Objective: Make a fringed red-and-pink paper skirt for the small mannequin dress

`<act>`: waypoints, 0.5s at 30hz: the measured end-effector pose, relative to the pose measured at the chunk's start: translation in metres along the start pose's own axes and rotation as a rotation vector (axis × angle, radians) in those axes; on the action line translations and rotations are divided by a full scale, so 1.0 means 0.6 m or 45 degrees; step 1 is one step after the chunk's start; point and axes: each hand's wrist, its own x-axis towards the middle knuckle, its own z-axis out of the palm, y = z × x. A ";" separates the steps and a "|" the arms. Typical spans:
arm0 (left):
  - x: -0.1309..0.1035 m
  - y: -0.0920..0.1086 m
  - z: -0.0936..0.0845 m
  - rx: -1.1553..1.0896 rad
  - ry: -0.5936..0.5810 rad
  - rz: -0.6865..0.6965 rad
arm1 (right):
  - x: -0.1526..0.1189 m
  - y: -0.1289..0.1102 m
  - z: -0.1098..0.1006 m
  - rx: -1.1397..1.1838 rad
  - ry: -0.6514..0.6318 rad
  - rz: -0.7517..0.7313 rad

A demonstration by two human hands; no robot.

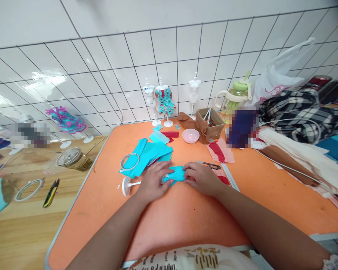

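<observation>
A small white dress-form mannequin lies on its side on the orange table, its round base (125,186) pointing left and its stem running under my left hand (155,182). Turquoise crepe paper (177,174) is gathered around or over the form's body, most of which is hidden. Bent fingers of my left hand press on the paper's left end. At the right end, my right hand (201,178) pinches the same paper with thumb and fingertips. Just behind my left hand is a pile of turquoise crepe sheets (146,153) with a roll of tape (130,161) on top.
Black thread snips (212,165) lie beyond my right hand, near pink and red pleated strips (221,150). Behind are a pink bowl (190,136), a cardboard box (211,123), standing mannequins (165,101) and a lidded jug (238,95). A yellow cutter (51,193) rests on the wooden table at left.
</observation>
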 end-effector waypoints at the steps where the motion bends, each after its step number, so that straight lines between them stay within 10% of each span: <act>1: 0.001 -0.001 0.001 -0.038 -0.015 0.002 | 0.000 -0.001 0.001 0.002 -0.002 0.007; 8: 0.002 -0.006 0.004 -0.130 -0.023 0.014 | 0.003 -0.014 -0.009 0.042 -0.007 0.075; 15: 0.002 0.008 -0.009 -0.141 -0.043 -0.102 | -0.029 0.035 -0.105 0.034 -0.164 0.465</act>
